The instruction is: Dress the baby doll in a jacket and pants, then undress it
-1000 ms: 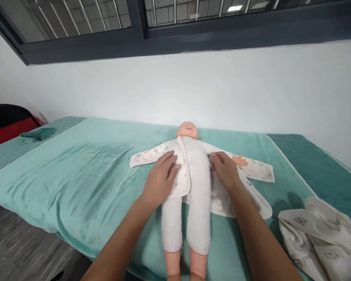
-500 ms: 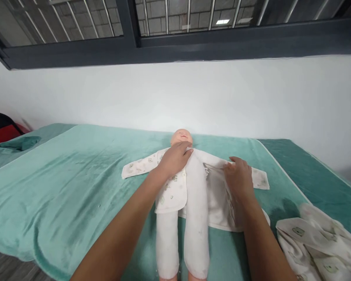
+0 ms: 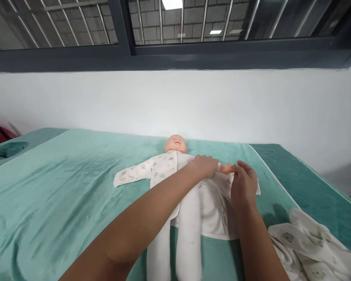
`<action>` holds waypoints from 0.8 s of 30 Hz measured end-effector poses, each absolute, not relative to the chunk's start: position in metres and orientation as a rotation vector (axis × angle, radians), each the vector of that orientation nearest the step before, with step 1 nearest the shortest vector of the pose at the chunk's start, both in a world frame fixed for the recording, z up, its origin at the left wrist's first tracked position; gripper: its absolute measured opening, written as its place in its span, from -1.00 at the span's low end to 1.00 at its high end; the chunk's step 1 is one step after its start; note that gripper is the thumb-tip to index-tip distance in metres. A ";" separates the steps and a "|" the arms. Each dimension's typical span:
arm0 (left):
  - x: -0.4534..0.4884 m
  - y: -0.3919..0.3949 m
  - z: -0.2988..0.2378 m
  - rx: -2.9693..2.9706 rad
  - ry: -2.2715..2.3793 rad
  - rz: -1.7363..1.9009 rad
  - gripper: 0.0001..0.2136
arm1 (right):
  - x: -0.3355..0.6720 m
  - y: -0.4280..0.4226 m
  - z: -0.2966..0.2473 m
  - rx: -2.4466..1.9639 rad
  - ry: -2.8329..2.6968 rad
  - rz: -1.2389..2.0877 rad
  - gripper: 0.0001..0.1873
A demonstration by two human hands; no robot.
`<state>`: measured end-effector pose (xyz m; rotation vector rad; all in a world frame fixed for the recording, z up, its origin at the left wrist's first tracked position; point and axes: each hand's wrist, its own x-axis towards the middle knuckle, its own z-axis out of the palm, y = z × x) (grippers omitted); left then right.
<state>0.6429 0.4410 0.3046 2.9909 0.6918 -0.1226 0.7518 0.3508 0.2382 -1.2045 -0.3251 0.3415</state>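
- Our doll (image 3: pixel 179 183) lies face up in the middle of the green blanket (image 3: pixel 61 187), head toward the white wall (image 3: pixel 175 105), legs running off the bottom of the view
- The printed baby shirt (image 3: pixel 152 171) lies under it: one sleeve is spread flat on our left, the front panel on our right lies open beside the white body
- Our left hand (image 3: pixel 205 166) now reaches across the chest to the doll's far shoulder, fingers curled down onto the cloth; half a second ago it sat at the neck, so it has crossed over the body
- Our right hand (image 3: pixel 243 183) has moved up from the open panel to the doll's bare arm (image 3: pixel 227 168), thumb and fingers closed narrowly around it near the wrist
- We judge that both hands have left the near side and are busy with the arm and sleeve on our right
- The blanket's pale edge (image 3: pixel 272 171) runs just past the right hand, with the darker mattress (image 3: pixel 310 175) beyond
- A crumpled printed cloth (image 3: pixel 307 246) lies at lower right, near our right forearm
- Wide open blanket stretches to our left, so there is room that way; the wall closes off the far side
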 end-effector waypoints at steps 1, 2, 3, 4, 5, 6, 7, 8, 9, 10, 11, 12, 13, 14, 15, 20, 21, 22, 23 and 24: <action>0.647 0.442 0.301 3.002 0.702 -0.134 -0.69 | 0.755 0.350 0.238 -1.142 -0.284 0.354 -0.62; 0.649 0.444 0.297 3.016 0.704 -0.131 -0.69 | 0.758 0.348 0.238 -1.095 -0.248 0.362 -0.64; 0.650 0.446 0.295 3.030 0.705 -0.125 -0.70 | 0.762 0.346 0.238 -1.070 -0.224 0.367 -0.65; 0.649 0.448 0.294 3.045 0.704 -0.115 -0.71 | 0.767 0.345 0.238 -1.064 -0.216 0.365 -0.66; 0.647 0.449 0.295 3.059 0.704 -0.099 -0.71 | 0.771 0.343 0.238 -1.071 -0.221 0.350 -0.65; 0.643 0.451 0.297 3.072 0.708 -0.074 -0.70 | 0.775 0.341 0.239 -1.093 -0.240 0.328 -0.65; 0.639 0.452 0.300 3.086 0.719 -0.038 -0.68 | 0.778 0.340 0.240 -1.140 -0.270 0.299 -0.65; 0.634 0.454 0.304 3.100 0.733 0.004 -0.66 | 0.779 0.338 0.241 -1.228 -0.319 0.260 -0.66; 0.629 0.455 0.309 3.114 0.746 0.046 -0.65 | 0.778 0.337 0.242 -1.365 -0.389 0.221 -0.69; 0.624 0.455 0.313 3.128 0.758 0.080 -0.64 | 0.776 0.336 0.244 -1.544 -0.476 0.193 -0.73; 0.619 0.456 0.317 3.141 0.768 0.102 -0.64 | 0.772 0.336 0.245 -1.750 -0.584 0.190 -0.78; 0.615 0.456 0.321 3.151 0.771 0.106 -0.65 | 0.767 0.335 0.247 -1.952 -0.716 0.220 -0.81; 0.612 0.455 0.323 3.158 0.767 0.098 -0.65 | 0.762 0.334 0.248 -2.124 -0.855 0.270 -0.80; 0.610 0.455 0.324 3.163 0.759 0.083 -0.65 | 0.757 0.333 0.249 -2.247 -0.984 0.327 -0.74; 0.609 0.454 0.324 3.165 0.749 0.069 -0.66 | 0.753 0.333 0.250 -2.321 -1.094 0.379 -0.68; 0.605 0.450 0.318 3.169 0.736 0.101 -0.69 | 0.752 0.332 0.250 -2.205 -1.212 0.374 -0.64; 0.604 0.448 0.318 3.173 0.740 0.114 -0.70 | 0.755 0.332 0.250 -2.126 -1.169 0.341 -0.69; 0.603 0.447 0.318 3.181 0.741 0.122 -0.70 | 0.758 0.331 0.251 -2.061 -1.126 0.301 -0.74; 0.601 0.446 0.319 3.192 0.740 0.119 -0.71 | 0.760 0.331 0.253 -2.016 -1.079 0.267 -0.78; 0.600 0.444 0.320 3.204 0.740 0.103 -0.71 | 0.761 0.330 0.255 -1.989 -1.021 0.248 -0.79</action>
